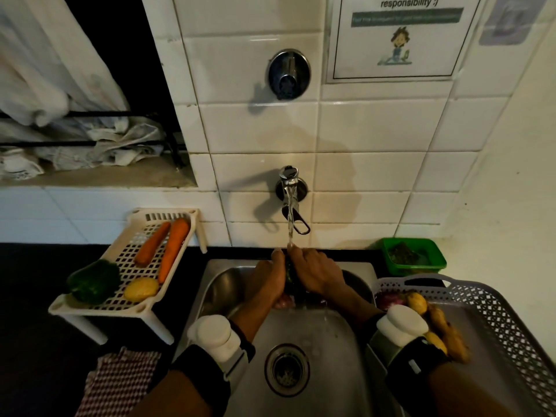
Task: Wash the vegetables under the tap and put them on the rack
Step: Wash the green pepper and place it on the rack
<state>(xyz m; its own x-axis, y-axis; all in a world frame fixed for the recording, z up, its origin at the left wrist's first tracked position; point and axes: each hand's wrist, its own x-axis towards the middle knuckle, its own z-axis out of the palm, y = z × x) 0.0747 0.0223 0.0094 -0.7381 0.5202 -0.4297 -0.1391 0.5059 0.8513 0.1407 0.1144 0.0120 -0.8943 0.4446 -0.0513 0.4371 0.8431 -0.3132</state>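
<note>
Under the running wall tap (288, 188), left hand (267, 276) and right hand (316, 270) both gripped a dark green vegetable (289, 276); white slotted plastic rack (99, 305) held four washed, grey lattice basket (496, 323) several unwashed.

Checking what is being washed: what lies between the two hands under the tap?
A dark green vegetable, gripped between the left hand and right hand, in the head view.

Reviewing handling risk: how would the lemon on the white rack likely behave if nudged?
The lemon is rounded, so it would probably roll. It lies near the rack's front edge, whose rim may stop it. It looks firm, and could be slippery if wet.
</note>
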